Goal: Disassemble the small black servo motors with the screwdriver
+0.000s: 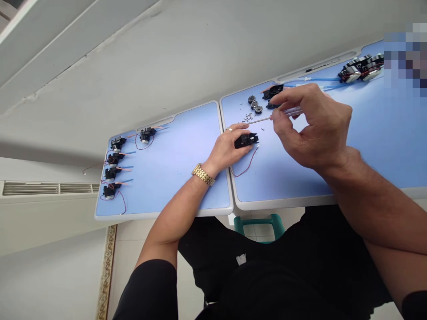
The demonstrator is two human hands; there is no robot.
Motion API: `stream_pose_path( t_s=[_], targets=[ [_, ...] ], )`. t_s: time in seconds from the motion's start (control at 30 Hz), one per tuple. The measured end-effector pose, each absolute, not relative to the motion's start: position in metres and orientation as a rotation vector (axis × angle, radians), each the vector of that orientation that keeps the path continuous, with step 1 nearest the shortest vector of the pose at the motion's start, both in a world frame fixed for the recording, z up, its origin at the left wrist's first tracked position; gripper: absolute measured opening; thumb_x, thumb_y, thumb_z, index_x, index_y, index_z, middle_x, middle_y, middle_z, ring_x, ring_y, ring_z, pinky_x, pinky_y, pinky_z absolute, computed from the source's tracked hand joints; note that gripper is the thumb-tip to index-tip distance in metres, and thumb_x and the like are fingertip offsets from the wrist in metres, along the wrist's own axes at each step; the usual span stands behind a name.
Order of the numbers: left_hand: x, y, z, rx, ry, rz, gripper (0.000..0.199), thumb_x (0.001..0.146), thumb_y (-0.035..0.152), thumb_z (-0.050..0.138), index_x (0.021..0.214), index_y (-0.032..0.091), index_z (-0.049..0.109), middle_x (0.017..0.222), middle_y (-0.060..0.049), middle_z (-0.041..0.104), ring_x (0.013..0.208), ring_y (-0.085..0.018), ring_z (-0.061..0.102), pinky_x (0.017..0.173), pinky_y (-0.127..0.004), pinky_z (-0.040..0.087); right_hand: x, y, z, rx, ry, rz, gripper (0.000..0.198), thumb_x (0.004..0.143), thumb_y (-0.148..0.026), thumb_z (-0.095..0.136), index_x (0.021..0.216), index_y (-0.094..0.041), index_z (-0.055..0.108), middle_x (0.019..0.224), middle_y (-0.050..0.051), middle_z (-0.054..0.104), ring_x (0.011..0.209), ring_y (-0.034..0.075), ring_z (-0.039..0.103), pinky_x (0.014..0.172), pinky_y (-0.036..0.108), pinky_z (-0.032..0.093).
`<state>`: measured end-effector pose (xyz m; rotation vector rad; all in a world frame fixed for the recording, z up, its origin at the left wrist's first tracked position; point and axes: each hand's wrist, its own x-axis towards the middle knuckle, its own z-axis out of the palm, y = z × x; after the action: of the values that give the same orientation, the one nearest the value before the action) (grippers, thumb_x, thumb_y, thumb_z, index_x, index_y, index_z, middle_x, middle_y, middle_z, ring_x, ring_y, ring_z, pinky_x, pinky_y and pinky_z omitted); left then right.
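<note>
My left hand (228, 147) is closed around a small black plastic housing (247, 140) on the blue tabletop, with the thumb and fingers on its sides. A thin red wire (248, 166) curves over the table just below that hand. In my right hand (313, 124) is a screwdriver (262, 120), pinched by its clear handle. Its long shaft points left, the tip by my left fingertips, close to several loose small screws (248, 117). Past the screws lie round silver-and-black motor-like parts (255, 105). Black plastic pieces (273, 92) are partly hidden behind my right hand.
Finished-looking black units with wires (111, 172) line the left table's edge, and another unit (147, 134) sits near its back. Larger silver-and-black assemblies (362, 69) with blue tubes stand at the back right. A pen (316, 67) lies in the rear groove. Below is a green stool (258, 221).
</note>
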<state>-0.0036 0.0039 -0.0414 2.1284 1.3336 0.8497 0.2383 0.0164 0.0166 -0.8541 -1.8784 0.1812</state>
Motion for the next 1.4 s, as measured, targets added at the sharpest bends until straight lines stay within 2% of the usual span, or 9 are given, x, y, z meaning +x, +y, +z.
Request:
stream_pose_path(
  t_s=[0.13, 0.27, 0.37, 0.6, 0.73, 0.8, 0.93, 1.17, 1.4],
  targets=[
    [-0.007, -0.002, -0.041, 2.112, 1.360, 0.892, 0.039, 0.097, 0.017, 0.089, 0.133, 0.024, 0.080, 0.162, -0.015, 0.073, 0.153, -0.031, 0.070, 0.133, -0.059, 0.055, 0.238, 0.016, 0.017, -0.835, -1.873, 0.200, 0.034, 0.117, -0.028, 0.056, 0.144, -0.041, 0.073, 0.115, 0.002, 0.085, 0.099, 0.032, 0.087, 0.095, 0.057, 0.073],
    [-0.018, -0.013, -0.036, 2.081, 1.369, 0.973, 0.035, 0.097, 0.025, 0.091, 0.132, 0.026, 0.082, 0.146, -0.012, 0.080, 0.140, -0.030, 0.076, 0.126, -0.058, 0.060, 0.239, 0.016, 0.017, -0.822, -1.866, 0.207, 0.036, 0.117, -0.027, 0.057, 0.146, -0.042, 0.073, 0.113, 0.001, 0.084, 0.097, 0.031, 0.087, 0.093, 0.055, 0.073],
    [-0.034, -0.017, -0.032, 1.998, 1.401, 0.987, 0.033, 0.103, 0.035, 0.087, 0.135, 0.030, 0.082, 0.132, -0.008, 0.086, 0.123, -0.026, 0.080, 0.116, -0.049, 0.065, 0.241, 0.017, 0.016, -0.821, -1.865, 0.228, 0.035, 0.117, -0.030, 0.060, 0.147, -0.043, 0.072, 0.116, 0.001, 0.084, 0.099, 0.032, 0.087, 0.093, 0.054, 0.073],
    [-0.058, -0.008, -0.029, 1.827, 1.443, 1.000, 0.049, 0.101, 0.060, 0.089, 0.136, 0.026, 0.082, 0.125, -0.007, 0.088, 0.107, -0.021, 0.082, 0.094, -0.035, 0.068, 0.242, 0.012, 0.018, -0.891, -1.888, 0.223, 0.032, 0.116, -0.034, 0.062, 0.145, -0.040, 0.073, 0.114, 0.003, 0.085, 0.102, 0.033, 0.087, 0.095, 0.056, 0.074],
    [-0.050, -0.012, -0.024, 1.778, 1.362, 0.902, 0.048, 0.094, 0.053, 0.096, 0.129, 0.022, 0.085, 0.117, -0.007, 0.089, 0.104, -0.022, 0.083, 0.095, -0.036, 0.068, 0.238, 0.007, 0.021, -0.796, -1.910, 0.220, 0.026, 0.116, -0.028, 0.060, 0.136, -0.038, 0.074, 0.112, 0.001, 0.086, 0.094, 0.029, 0.087, 0.088, 0.051, 0.073],
    [-0.045, -0.015, -0.024, 1.798, 1.312, 0.903, 0.044, 0.094, 0.048, 0.096, 0.128, 0.023, 0.086, 0.119, -0.008, 0.089, 0.108, -0.023, 0.083, 0.101, -0.039, 0.068, 0.235, 0.005, 0.021, -0.669, -1.913, 0.226, 0.027, 0.115, -0.023, 0.061, 0.133, -0.038, 0.074, 0.110, -0.001, 0.087, 0.087, 0.026, 0.086, 0.082, 0.047, 0.072],
    [-0.040, -0.017, -0.026, 1.830, 1.257, 0.920, 0.039, 0.096, 0.044, 0.093, 0.131, 0.027, 0.086, 0.128, -0.008, 0.089, 0.115, -0.024, 0.084, 0.107, -0.043, 0.068, 0.233, 0.004, 0.019, -0.553, -1.971, 0.233, 0.033, 0.111, -0.016, 0.066, 0.133, -0.038, 0.074, 0.111, -0.001, 0.087, 0.087, 0.025, 0.085, 0.081, 0.047, 0.071],
    [-0.038, -0.017, -0.029, 1.852, 1.220, 0.966, 0.036, 0.098, 0.038, 0.091, 0.131, 0.025, 0.085, 0.127, -0.007, 0.089, 0.113, -0.023, 0.083, 0.104, -0.041, 0.068, 0.233, 0.005, 0.013, -0.694, -2.077, 0.300, 0.019, 0.113, -0.027, 0.065, 0.126, -0.038, 0.073, 0.108, 0.002, 0.086, 0.090, 0.030, 0.084, 0.082, 0.054, 0.069],
    [-0.037, -0.017, -0.032, 1.878, 1.220, 0.961, 0.033, 0.098, 0.034, 0.092, 0.129, 0.025, 0.085, 0.126, -0.006, 0.090, 0.112, -0.022, 0.085, 0.104, -0.039, 0.068, 0.231, 0.007, 0.012, -0.485, -2.063, 0.287, 0.025, 0.115, -0.019, 0.065, 0.132, -0.035, 0.074, 0.108, 0.003, 0.086, 0.089, 0.028, 0.082, 0.082, 0.049, 0.067]
  ],
)
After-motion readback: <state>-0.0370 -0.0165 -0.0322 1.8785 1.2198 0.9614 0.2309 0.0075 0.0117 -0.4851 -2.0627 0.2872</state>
